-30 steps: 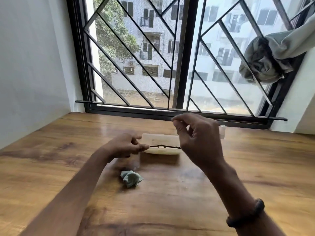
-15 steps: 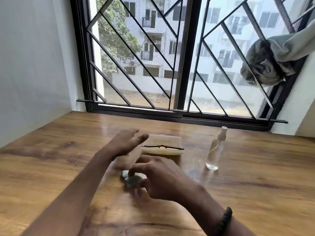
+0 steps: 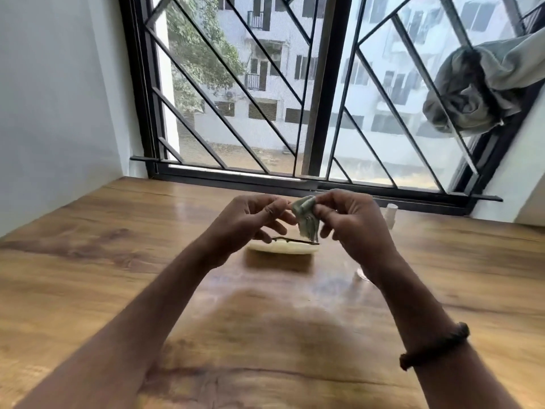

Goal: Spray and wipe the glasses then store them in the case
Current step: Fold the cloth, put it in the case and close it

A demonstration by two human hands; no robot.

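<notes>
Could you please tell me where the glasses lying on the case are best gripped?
Probably at the left end of the glasses, pinching the thin frame from above with the left hand: they lie flat across the case, and the cloth hangs over their right end.

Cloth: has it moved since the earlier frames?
Yes, the cloth rose from the table before the case; now above it, pinched by left hand and right hand.
</notes>
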